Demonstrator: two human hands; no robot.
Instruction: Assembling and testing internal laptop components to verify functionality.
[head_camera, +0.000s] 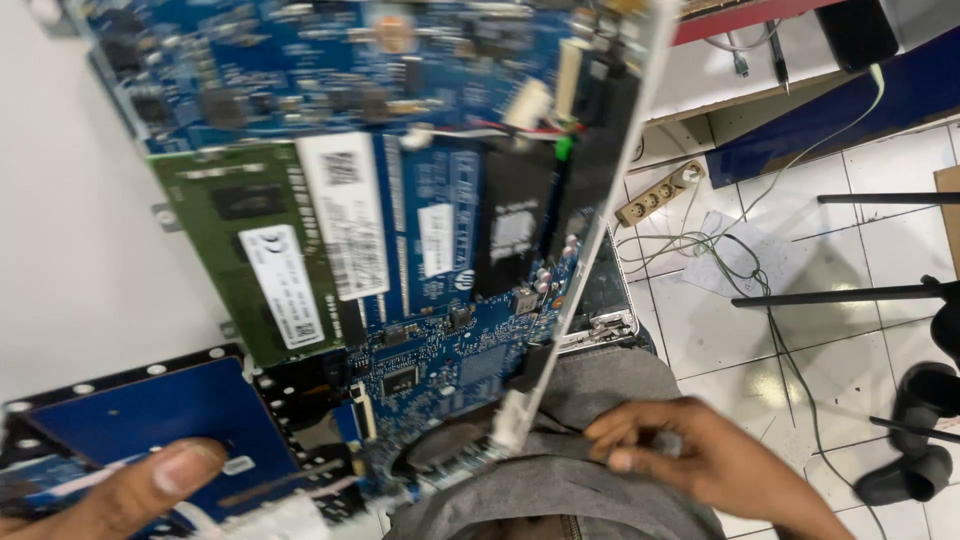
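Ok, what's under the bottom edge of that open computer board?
The blue circuit board rests over a grey-trousered lap. The right hand lies on the lap; the left hand thumbs the dark blue panel. Anything beneath the board is covered.

Opened computer chassis (420, 200): rests tilted across my lap, its lower edge on my knee (600, 390). Memory module (255, 250): seated on the board, left of the label strip (345, 215). Drive caddy (150, 420): lower left corner of the chassis, under my left grip (130, 490). Right grip (700, 455): on my knee, just right of the chassis edge. Power strip (660, 193) and loose cables (730, 250): on the floor (850, 300), right of the chassis.
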